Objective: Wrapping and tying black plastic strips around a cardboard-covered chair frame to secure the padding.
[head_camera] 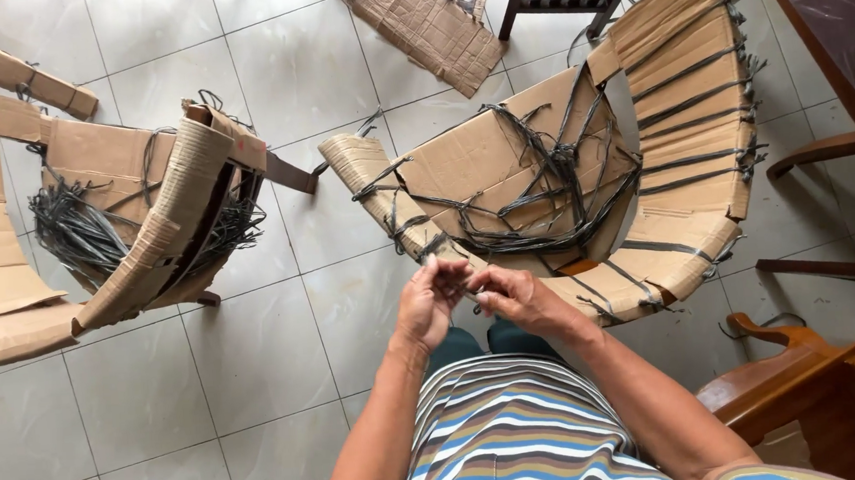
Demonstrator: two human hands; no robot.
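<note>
A dark strap (pixel 468 289) on the cardboard-wrapped chair (pixel 583 169) is being worked loose — pinched by left hand (pixel 430 300) and right hand (pixel 518 299), both closed; a firm pull seems needed next.

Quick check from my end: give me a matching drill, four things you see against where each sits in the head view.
Things:
1. cardboard-wrapped chair
2. second wrapped chair
3. flat cardboard sheet
4. bare wooden armrest

Places:
A. lower right, beside the person
B. top centre on the floor tiles
C. left, with loose dark strapping in its seat
D. just ahead of the left hand and right hand, which pinch a strap at its front edge

Pairs: 1-D, 2-C, 3-B, 4-A
</note>
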